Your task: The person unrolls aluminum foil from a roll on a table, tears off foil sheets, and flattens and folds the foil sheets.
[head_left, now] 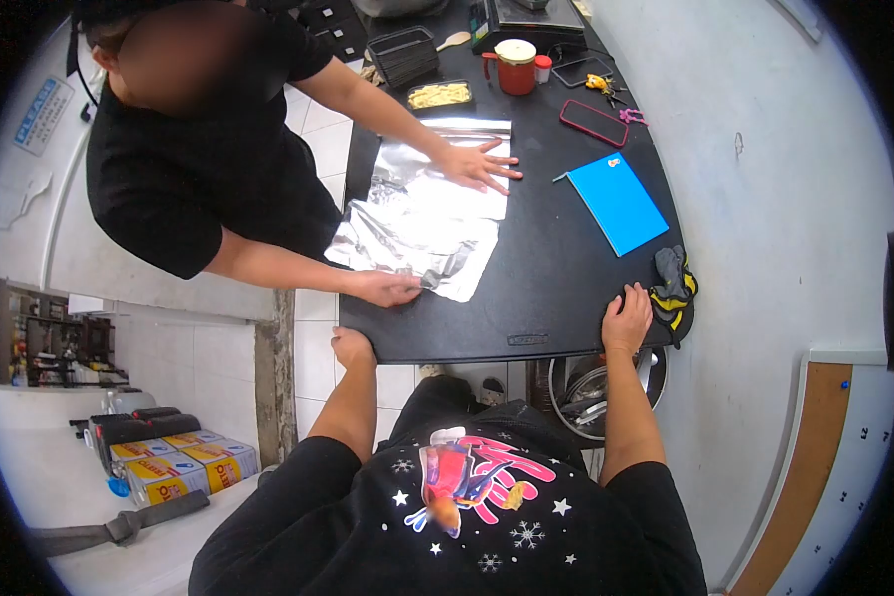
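My right hand [628,319] lies on the black table [556,288] near its front right corner, palm down and fingers stretched out, with nothing in it. Close beside it is a pair of grey, black and yellow gloves [673,288]. My left hand [352,346] rests at the front left corner of the table; its fingers are mostly hidden. Ahead of it lies a crinkled sheet of aluminium foil [437,214]. Another person's hand [479,165] presses flat on the foil, while that person's other hand [392,288] holds its near edge.
At the back stand a tray of pale cut food [439,94], a black basket [403,57], a wooden spoon [454,40], a red jug [516,70] and a scale [528,22]. Toward the right lie a blue notebook [618,204] and a red-edged phone [594,123]. A wall [755,199] borders that side.
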Tool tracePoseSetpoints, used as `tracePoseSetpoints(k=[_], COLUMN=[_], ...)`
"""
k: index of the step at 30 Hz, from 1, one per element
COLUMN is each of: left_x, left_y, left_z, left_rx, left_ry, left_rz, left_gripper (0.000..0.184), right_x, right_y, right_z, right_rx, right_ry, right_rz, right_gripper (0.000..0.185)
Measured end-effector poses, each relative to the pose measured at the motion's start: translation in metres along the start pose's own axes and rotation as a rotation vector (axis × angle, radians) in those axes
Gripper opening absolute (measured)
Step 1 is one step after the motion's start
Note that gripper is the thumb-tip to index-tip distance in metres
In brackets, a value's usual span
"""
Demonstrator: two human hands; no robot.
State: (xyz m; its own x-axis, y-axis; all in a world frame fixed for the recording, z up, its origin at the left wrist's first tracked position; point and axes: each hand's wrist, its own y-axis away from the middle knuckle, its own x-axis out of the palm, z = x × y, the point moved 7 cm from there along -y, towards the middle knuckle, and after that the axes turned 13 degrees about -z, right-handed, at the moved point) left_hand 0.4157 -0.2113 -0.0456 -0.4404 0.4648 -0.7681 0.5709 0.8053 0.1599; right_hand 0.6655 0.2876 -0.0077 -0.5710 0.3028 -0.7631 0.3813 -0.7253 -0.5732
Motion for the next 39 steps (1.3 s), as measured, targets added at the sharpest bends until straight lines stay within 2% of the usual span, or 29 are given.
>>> tracePoseSetpoints(k=[12, 39], left_x=[0.01, -0.003], left_y=[-0.011, 0.005], left_z=[0.008, -0.002], left_rx=[0.049, -0.013], left_ry=[-0.019, 0.027], left_rz=[-0.002, 0.007], left_gripper=[0.061, 0.059], right_x=[0.004, 0.003], right_y=[0.001, 0.0], right_z=[-0.003, -0.002], right_rx=[-0.003, -0.006], right_ry=[0.029, 0.01], right_rz=[0.023, 0.007], right_gripper=[0.031, 0.031])
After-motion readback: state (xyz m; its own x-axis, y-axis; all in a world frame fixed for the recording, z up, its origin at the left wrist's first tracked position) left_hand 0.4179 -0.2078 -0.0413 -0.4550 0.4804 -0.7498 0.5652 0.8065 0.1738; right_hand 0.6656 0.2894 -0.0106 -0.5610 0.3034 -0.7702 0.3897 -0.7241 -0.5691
